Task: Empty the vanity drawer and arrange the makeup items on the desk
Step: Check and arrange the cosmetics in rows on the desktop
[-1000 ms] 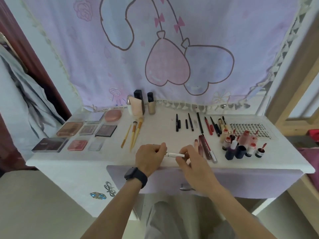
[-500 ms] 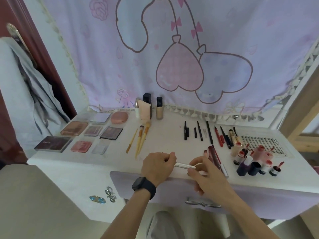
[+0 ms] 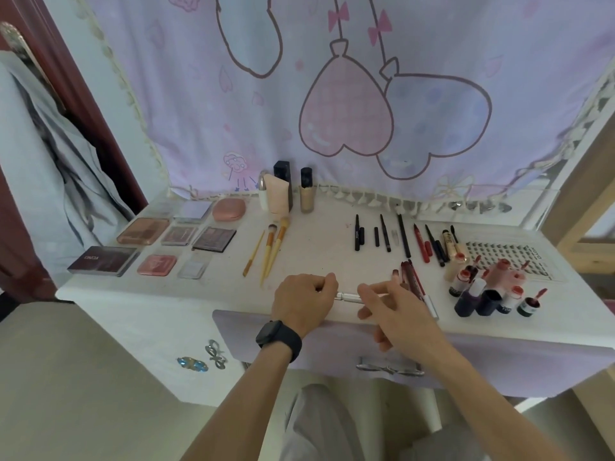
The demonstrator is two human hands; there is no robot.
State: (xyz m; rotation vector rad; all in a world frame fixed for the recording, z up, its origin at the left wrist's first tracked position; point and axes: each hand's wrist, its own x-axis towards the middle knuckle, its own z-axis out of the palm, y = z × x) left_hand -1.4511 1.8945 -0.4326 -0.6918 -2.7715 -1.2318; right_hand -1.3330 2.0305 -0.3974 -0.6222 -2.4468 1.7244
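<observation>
A thin silver makeup pen (image 3: 348,297) lies level just above the front edge of the white desk (image 3: 159,294). My left hand (image 3: 304,302), with a black watch on its wrist, grips the pen's left end. My right hand (image 3: 394,316) holds the right end between thumb and forefinger, and its fingers hide that end. Under both hands the lavender drawer front (image 3: 233,334) with its silver handle (image 3: 389,369) sticks out a little; its inside is hidden.
Palettes (image 3: 103,259) and compacts fill the desk's left. Three brushes (image 3: 271,247) lie left of centre, bottles (image 3: 283,191) stand at the back. Black and red pencils (image 3: 404,236), lip tubes (image 3: 412,277), small bottles (image 3: 489,296) and a lash tray (image 3: 506,257) crowd the right.
The camera has tilted down and moved closer. Both hands have stayed on the silver pen at the desk's front edge, and my right hand's fingers have loosened and spread a little.
</observation>
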